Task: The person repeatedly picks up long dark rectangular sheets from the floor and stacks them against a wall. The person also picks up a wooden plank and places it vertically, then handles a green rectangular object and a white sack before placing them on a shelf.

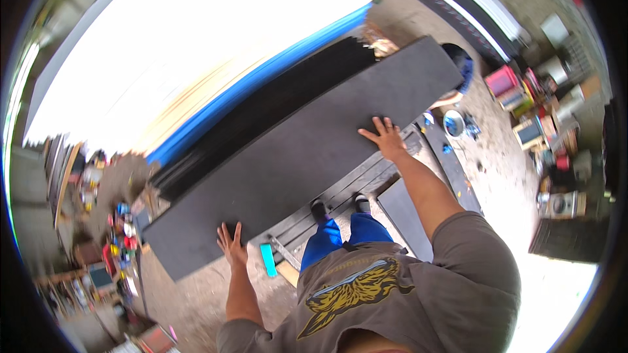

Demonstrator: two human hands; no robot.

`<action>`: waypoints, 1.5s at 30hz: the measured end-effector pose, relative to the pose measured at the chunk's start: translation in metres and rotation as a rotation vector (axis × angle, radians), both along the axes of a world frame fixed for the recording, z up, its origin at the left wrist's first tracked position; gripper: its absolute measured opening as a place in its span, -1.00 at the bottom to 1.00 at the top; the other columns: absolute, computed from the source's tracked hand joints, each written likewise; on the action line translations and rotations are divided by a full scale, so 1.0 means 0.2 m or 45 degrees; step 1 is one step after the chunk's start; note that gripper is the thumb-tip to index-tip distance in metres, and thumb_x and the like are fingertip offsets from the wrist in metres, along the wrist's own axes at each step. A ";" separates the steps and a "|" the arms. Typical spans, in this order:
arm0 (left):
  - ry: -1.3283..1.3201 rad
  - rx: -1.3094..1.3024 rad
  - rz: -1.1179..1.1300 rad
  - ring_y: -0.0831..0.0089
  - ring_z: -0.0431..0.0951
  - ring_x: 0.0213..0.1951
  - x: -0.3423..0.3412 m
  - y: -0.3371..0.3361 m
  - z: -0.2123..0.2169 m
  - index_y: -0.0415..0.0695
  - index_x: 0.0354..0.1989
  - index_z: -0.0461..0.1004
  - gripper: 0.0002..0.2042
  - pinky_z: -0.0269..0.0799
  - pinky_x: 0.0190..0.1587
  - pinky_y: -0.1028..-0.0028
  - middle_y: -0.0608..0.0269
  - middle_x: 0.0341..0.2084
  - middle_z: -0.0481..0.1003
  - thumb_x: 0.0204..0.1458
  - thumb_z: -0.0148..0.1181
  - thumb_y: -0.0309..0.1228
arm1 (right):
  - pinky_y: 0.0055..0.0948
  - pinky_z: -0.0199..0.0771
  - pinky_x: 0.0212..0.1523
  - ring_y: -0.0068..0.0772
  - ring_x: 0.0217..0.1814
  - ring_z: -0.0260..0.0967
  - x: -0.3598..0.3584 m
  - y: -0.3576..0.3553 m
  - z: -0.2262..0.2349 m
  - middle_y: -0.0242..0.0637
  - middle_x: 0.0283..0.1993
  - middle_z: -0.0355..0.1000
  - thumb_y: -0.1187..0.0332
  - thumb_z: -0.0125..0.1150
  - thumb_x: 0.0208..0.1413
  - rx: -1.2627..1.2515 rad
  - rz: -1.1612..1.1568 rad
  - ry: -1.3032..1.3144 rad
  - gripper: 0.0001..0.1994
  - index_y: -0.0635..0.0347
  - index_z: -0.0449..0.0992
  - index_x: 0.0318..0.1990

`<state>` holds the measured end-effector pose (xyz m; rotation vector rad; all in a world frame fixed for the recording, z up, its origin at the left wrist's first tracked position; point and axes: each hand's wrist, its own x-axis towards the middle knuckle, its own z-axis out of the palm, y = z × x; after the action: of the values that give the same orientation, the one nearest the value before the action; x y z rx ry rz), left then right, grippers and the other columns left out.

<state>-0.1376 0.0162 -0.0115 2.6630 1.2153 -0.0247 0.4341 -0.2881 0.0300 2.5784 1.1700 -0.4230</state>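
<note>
A long dark grey board [294, 150] lies slantwise before me, its far right end raised toward the upper right of the view. My left hand [233, 244] rests on its near edge toward the left end, fingers spread. Farther right, my right hand [384, 138] is laid on the board's surface with the fingers apart. Neither palm wraps round anything. Just beyond the board runs a black stack of sheets [288, 91], with a blue layer [261, 82] and a large white sheet surface [216, 33] behind it.
By my feet are dark slats [340, 186] and a grey panel [409, 216]. A teal strip [268, 260] lies near the left hand. A white bucket [453, 123] stands on the right. Shelves and piles of goods [556, 137] line the right side; more clutter [121, 235] fills the left.
</note>
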 end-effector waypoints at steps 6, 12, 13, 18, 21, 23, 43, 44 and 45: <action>0.088 -0.075 -0.011 -0.07 -0.14 0.55 -0.06 0.05 -0.05 0.55 0.45 0.16 0.04 -0.06 0.47 -0.18 0.07 0.56 -0.12 -0.23 0.53 -0.57 | 0.18 -0.08 0.57 0.13 0.70 -0.43 -0.06 0.00 0.10 -0.27 0.69 -0.51 0.67 -0.05 0.23 -0.094 -0.042 0.152 0.00 -0.90 -0.27 0.50; 0.116 -0.090 0.005 -0.05 -0.13 0.55 -0.10 0.11 -0.05 0.57 0.43 0.19 0.02 -0.03 0.47 -0.16 0.10 0.56 -0.11 -0.23 0.56 -0.54 | 0.17 -0.08 0.57 0.11 0.70 -0.42 -0.08 0.01 0.08 -0.28 0.69 -0.51 0.57 0.05 0.24 -0.043 -0.014 0.230 -0.04 -0.89 -0.23 0.50; 0.106 -0.093 0.015 -0.05 -0.12 0.55 -0.09 0.13 -0.04 0.57 0.42 0.19 0.02 -0.02 0.47 -0.17 0.11 0.56 -0.11 -0.24 0.56 -0.53 | 0.17 -0.09 0.58 0.11 0.70 -0.43 -0.08 0.04 0.11 -0.29 0.69 -0.51 0.55 0.06 0.25 -0.038 -0.021 0.248 -0.05 -0.89 -0.22 0.50; 0.155 -0.123 0.029 -0.06 -0.11 0.54 -0.04 0.17 -0.04 0.53 0.42 0.21 0.00 -0.01 0.47 -0.18 0.10 0.55 -0.12 -0.24 0.60 -0.45 | 0.19 -0.08 0.57 0.12 0.70 -0.45 -0.06 0.06 0.09 -0.30 0.69 -0.53 0.39 0.16 0.28 -0.038 -0.035 0.249 -0.11 -0.88 -0.20 0.50; 0.118 -0.126 0.034 -0.06 -0.11 0.54 -0.07 0.18 -0.08 0.56 0.41 0.21 0.02 -0.01 0.47 -0.18 0.12 0.56 -0.12 -0.28 0.62 -0.45 | 0.21 -0.06 0.56 0.14 0.69 -0.46 -0.06 0.06 0.10 -0.29 0.69 -0.53 0.24 0.24 0.26 -0.063 -0.024 0.273 -0.12 -0.88 -0.21 0.50; 0.104 -0.133 0.046 -0.06 -0.11 0.54 -0.08 0.20 -0.10 0.59 0.41 0.22 0.04 -0.02 0.47 -0.17 0.13 0.56 -0.12 -0.31 0.63 -0.44 | 0.22 -0.06 0.56 0.14 0.69 -0.46 -0.05 0.08 0.13 -0.29 0.69 -0.53 0.14 0.29 0.22 -0.092 -0.011 0.287 -0.10 -0.89 -0.23 0.50; 0.457 -0.343 0.440 -0.31 -0.61 0.51 0.67 0.10 0.09 0.38 0.58 -0.38 0.40 -0.30 0.34 -0.54 -0.22 0.51 -0.63 -0.39 0.54 0.32 | 0.32 -0.47 0.56 0.17 0.69 -0.71 -0.18 0.35 0.00 -0.08 0.67 -0.58 -0.56 -0.15 0.11 0.012 -0.397 0.343 -0.05 -0.55 -0.31 0.58; 0.457 -0.365 0.448 -0.32 -0.64 0.50 0.67 0.10 0.08 0.38 0.58 -0.39 0.41 -0.31 0.33 -0.55 -0.23 0.50 -0.66 -0.41 0.55 0.33 | 0.27 -0.48 0.58 0.15 0.69 -0.71 -0.18 0.36 -0.03 -0.08 0.67 -0.57 -0.55 -0.16 0.13 0.047 -0.363 0.276 -0.06 -0.53 -0.31 0.58; 0.456 -0.386 0.457 -0.34 -0.67 0.49 0.68 0.10 0.07 0.37 0.58 -0.40 0.43 -0.33 0.33 -0.56 -0.25 0.49 -0.69 -0.42 0.55 0.33 | 0.21 -0.49 0.59 0.14 0.70 -0.70 -0.17 0.36 -0.08 -0.09 0.67 -0.56 -0.54 -0.18 0.15 0.083 -0.328 0.209 -0.06 -0.51 -0.31 0.58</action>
<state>-0.0025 0.0369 0.0028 2.2061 1.6303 -0.5989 0.4000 -0.2159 0.0137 2.8081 0.9144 -0.6742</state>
